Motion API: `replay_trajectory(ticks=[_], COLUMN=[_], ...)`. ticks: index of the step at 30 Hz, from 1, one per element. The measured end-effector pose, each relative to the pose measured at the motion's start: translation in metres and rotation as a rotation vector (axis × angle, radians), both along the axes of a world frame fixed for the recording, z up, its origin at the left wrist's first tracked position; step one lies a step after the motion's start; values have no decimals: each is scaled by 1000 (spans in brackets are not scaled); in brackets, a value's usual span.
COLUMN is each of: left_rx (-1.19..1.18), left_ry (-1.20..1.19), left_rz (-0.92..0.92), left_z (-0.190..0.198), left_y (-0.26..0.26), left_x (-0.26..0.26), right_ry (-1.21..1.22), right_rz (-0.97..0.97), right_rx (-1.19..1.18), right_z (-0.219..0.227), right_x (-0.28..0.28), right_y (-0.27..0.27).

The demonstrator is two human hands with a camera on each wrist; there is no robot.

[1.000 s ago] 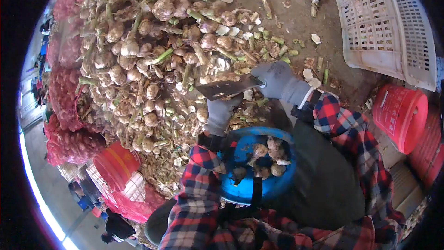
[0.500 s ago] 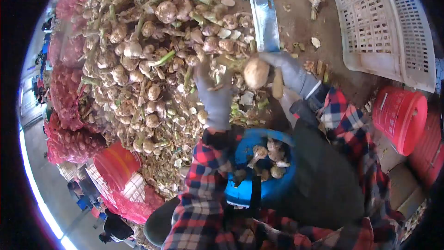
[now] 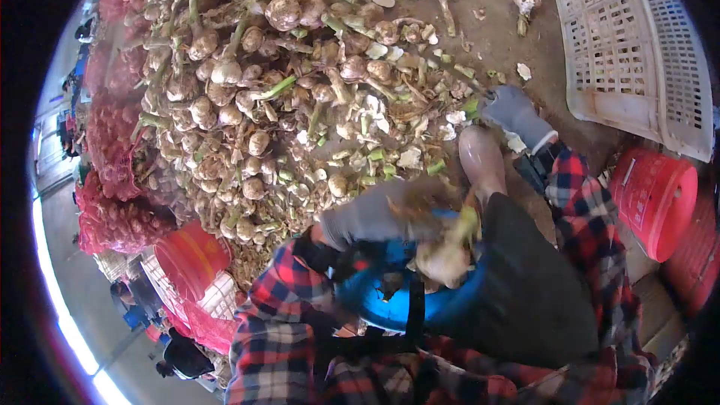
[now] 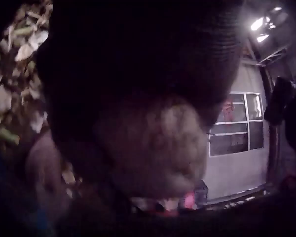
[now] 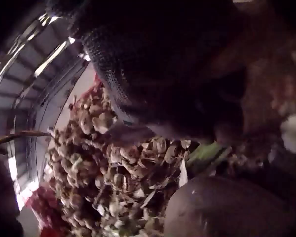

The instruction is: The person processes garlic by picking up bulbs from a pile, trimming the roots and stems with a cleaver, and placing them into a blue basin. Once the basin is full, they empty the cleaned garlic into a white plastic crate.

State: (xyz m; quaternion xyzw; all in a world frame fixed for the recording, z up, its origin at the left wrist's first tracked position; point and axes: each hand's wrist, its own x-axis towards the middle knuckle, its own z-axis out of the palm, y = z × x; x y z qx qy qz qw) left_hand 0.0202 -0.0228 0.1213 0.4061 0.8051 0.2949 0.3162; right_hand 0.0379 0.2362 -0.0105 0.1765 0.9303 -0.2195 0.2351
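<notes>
Pale round garlic bulb [image 3: 444,262], stem (long axis) toward one o'clock, pinched by grey-gloved left hand [image 3: 371,216]; grey-gloved right hand [image 3: 517,116] grips metal knife [image 3: 460,76].

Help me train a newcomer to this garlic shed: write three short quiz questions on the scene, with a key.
1. Which hand is at the blue container? A: right; B: left.
2. True or false: in the head view, the white crate lies to the right of the garlic heap.
3. Fill the gap: in the head view, the bucket just below that crate is coloured ____.

Key: 1: B, the left hand. 2: True. 3: Red.
</notes>
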Motion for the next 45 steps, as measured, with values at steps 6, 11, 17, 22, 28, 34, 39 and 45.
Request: replay_trajectory(ticks=[6,11,17,22,28,34,39,45], left_rx=[-726,1,312,327,319,8,144,364], left_ry=[102,-99,-623,-398,-171,367,-142,626], left_rz=[841,532,873,655,844,315,734,493], left_z=[-87,-121,-96,-98,-95,-132,-116,-89], left_y=[-13,-48,-42,-33,-19,-44,-19,1], left_x=[-117,-120,-37,-39,-37,-25,-8,-1], right_ry=[-130,-241,-257,-106,225,403,471,-41], right_rz=[-12,-47,6,197,246,465,430,217], right_rx=[-134,-192,-283,-284,-238,-247,-289,-48], right_z=[-6,8,21,24,55,79,57,39], right_x=[-5,-11,-22,-16,-4,-14,-7,-14], right_y=[-20,-28,-47,-77,-74,-92,-88,-56])
